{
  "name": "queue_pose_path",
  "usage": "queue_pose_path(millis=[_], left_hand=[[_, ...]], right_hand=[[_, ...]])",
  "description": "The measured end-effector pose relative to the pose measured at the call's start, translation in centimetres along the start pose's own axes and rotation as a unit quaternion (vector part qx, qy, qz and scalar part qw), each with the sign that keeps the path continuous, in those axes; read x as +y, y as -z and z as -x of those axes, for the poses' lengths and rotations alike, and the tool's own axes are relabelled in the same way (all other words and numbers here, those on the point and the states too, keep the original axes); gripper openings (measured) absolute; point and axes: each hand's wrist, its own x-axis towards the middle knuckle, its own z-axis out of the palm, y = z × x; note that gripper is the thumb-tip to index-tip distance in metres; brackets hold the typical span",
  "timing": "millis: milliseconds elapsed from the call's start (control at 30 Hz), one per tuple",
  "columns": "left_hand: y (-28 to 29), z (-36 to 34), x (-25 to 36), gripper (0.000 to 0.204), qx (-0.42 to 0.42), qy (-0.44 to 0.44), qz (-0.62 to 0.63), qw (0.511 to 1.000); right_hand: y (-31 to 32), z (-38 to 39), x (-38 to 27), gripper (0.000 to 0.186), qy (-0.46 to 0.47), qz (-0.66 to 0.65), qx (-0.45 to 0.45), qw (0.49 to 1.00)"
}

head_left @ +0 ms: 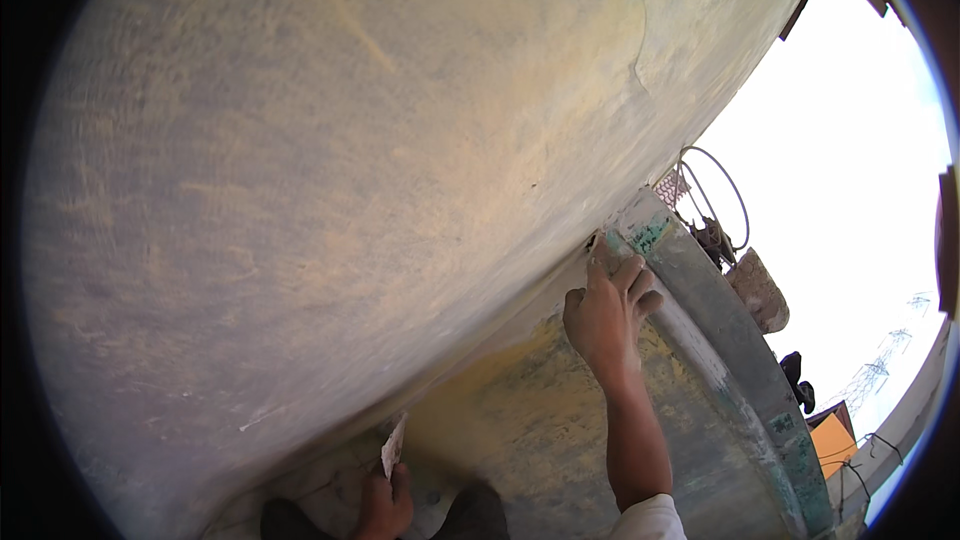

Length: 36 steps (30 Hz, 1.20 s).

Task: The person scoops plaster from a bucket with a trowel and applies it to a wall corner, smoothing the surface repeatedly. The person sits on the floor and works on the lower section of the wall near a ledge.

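Observation:
My right hand (pixel 607 318) reaches up to the corner where a large curved, dusty grey-beige wall (pixel 330 140) meets a raised rim (pixel 715 285). Its fingers are apart and bent, with the index finger pushed toward a small dark gap (pixel 592 242) in that corner. Nothing shows in this hand, though the underside of the fingers is hidden. Low in the view, my left hand (pixel 384 506) is closed round a pale, flat, pointed piece (pixel 394 447) that sticks upward beside the wall. The kind of that piece cannot be made out.
A yellow-grey stained panel (pixel 530 415) slopes below the rim. Beyond the rim are a wire loop (pixel 742 205), a brownish block (pixel 760 290), dark objects (pixel 797 380) and an orange panel (pixel 832 445). My dark-clad knees (pixel 474 512) show at the lower edge.

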Motion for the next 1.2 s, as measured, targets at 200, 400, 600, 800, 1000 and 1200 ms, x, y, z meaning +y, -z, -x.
queue_pose_path(millis=[200, 400, 600, 800, 1000, 1200], left_hand=[[-1.4, -0.1, -1.5, 0.032, 0.089, -0.099, 0.024, 0.991], [-1.6, -0.5, -2.9, 0.047, -0.003, -0.118, 0.084, 0.989], [-0.3, 0.1, -1.1, 0.041, -0.038, -0.019, 0.108, 0.993], [-0.5, -0.6, -0.7, 0.046, -0.005, -0.129, 0.112, 0.985], [-1.1, -1.1, -2.5, 0.045, -0.06, -0.013, 0.082, 0.995], [-2.0, -1.0, -3.4, 0.048, -0.033, -0.066, 0.137, 0.988]], right_hand=[[2.2, -1.8, 0.1, 0.074, -0.053, -0.037, -0.01, 0.998], [0.4, -2.9, 1.1, 0.076, -0.034, 0.012, 0.052, 0.998], [0.2, -1.2, 0.4, 0.076, -0.008, -0.007, -0.016, 1.0], [2.1, -1.6, 0.1, 0.072, -0.02, -0.052, -0.037, 0.998], [1.1, -1.2, 0.1, 0.074, -0.015, -0.042, -0.043, 0.998], [0.3, -1.8, 2.8, 0.07, -0.03, 0.029, 0.052, 0.998]])
